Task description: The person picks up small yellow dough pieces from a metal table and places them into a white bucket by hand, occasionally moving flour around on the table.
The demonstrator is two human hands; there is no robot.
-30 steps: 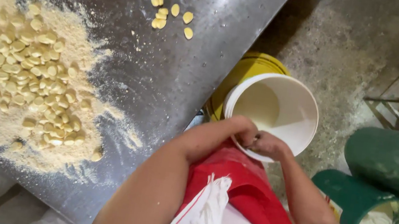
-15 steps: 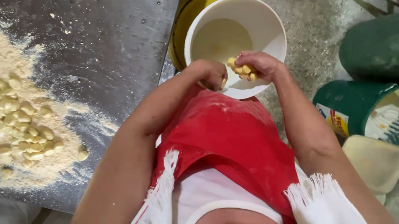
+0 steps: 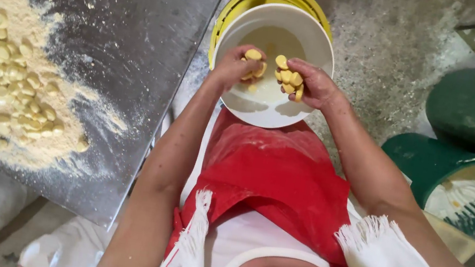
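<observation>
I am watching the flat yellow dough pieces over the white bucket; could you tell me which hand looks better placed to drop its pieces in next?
Probably the right hand: it holds more flat yellow dough pieces and sits over the round white plastic bucket.

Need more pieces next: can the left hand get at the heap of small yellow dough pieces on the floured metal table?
Probably yes. The left hand, with pieces in it, is over the white bucket, and the bare metal table lies between it and the heap of dough pieces, nothing blocking.
</observation>
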